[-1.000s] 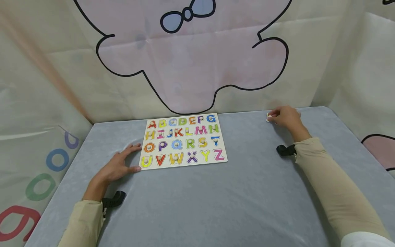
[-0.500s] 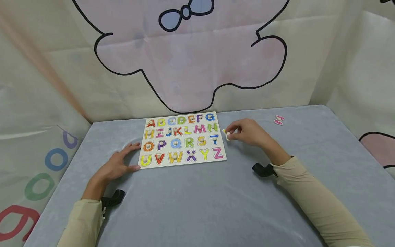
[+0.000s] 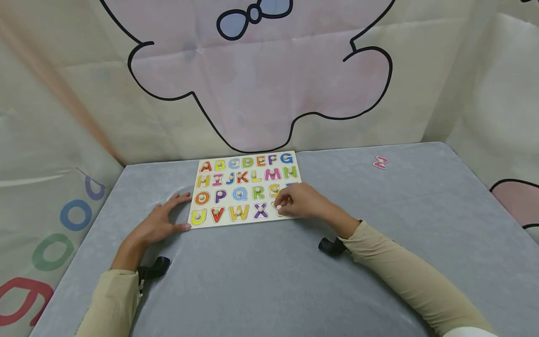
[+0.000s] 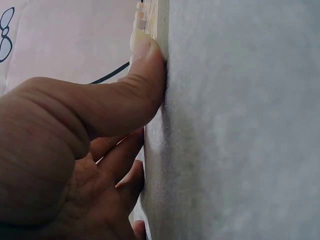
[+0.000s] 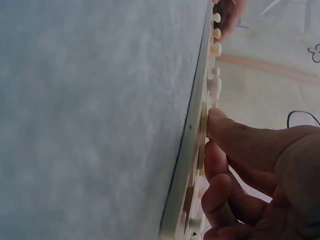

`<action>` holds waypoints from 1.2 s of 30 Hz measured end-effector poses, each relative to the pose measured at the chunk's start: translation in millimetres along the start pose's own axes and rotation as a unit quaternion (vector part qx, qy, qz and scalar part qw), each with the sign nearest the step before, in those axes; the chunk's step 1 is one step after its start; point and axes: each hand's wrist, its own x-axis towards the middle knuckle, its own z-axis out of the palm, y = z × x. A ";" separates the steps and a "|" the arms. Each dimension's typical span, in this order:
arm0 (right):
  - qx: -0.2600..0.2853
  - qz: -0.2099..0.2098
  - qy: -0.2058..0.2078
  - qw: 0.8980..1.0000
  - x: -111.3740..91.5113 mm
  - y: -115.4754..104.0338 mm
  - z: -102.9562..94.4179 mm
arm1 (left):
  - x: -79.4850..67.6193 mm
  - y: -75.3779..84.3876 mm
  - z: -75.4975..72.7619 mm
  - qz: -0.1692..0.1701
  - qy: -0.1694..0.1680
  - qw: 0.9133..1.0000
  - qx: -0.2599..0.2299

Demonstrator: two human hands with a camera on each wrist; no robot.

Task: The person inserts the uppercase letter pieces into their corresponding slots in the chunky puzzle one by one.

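Note:
A white alphabet puzzle board [image 3: 227, 204] with several colourful knobbed letters lies toward the table's back edge. My right hand [image 3: 306, 201] pinches a letter Y puzzle piece [image 5: 202, 142] by its small knob, over the Y slot in the bottom row. Seen edge-on in the right wrist view, the piece is at the board's face; whether it sits fully down I cannot tell. Part of the board's right side is hidden behind this hand. My left hand [image 3: 156, 227] has its fingers spread, with thumb and fingertips touching the board's left edge.
A pink letter Z puzzle piece [image 3: 380, 162] lies alone at the back right of the grey cloth-covered table [image 3: 252, 281]. A printed curtain [image 3: 252, 93] hangs behind the table's back edge.
My right hand has come left from the back right, carrying the Y piece to the board's bottom row. The Z piece, hidden at first, is in sight. My left hand stays put.

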 end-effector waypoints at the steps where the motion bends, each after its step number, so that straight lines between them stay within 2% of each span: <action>1: -0.004 -0.003 0.001 1.000 0.6 -0.7 1.4 | 0.1 0.6 0.3 -0.001 0.000 1.000 0.000; 6: -0.010 -0.001 -0.003 1.000 2.6 -1.4 3.3 | 0.3 2.1 1.3 -0.010 -0.001 1.000 0.001; 9: 0.006 0.026 -0.008 1.000 0.8 5.1 -3.0 | 0.0 1.6 1.5 -0.009 -0.001 1.000 0.001; 11: 0.015 0.050 0.005 0.999 -4.1 15.5 -14.4 | 0.1 0.7 1.9 -0.004 -0.001 1.000 0.002; 15: 0.004 0.091 0.079 0.993 -23.5 56.1 -52.1 | 0.6 0.4 2.8 -0.001 -0.003 1.000 0.007; 18: -0.007 0.136 0.136 0.981 -42.8 93.0 -81.5 | 0.4 0.7 2.5 -0.005 -0.005 1.000 0.010; 22: 0.002 0.198 0.176 0.964 -62.9 136.8 -107.2 | -0.8 -0.6 2.1 -0.003 -0.001 1.000 0.010; 25: 0.007 0.224 0.188 0.956 -72.0 164.2 -113.3 | -2.6 -2.4 2.1 -0.001 0.002 1.000 0.005; 28: 0.003 0.241 0.205 0.948 -78.2 182.6 -113.7 | -3.4 -3.6 1.7 0.002 0.001 1.000 0.002; 32: 0.001 0.266 0.215 0.940 -81.2 195.2 -114.1 | -1.6 -2.9 0.9 -0.001 -0.001 1.000 -0.002; 36: -0.005 0.277 0.209 0.938 -80.2 200.1 -114.8 | 0.4 -0.8 0.4 0.001 -0.001 1.000 -0.004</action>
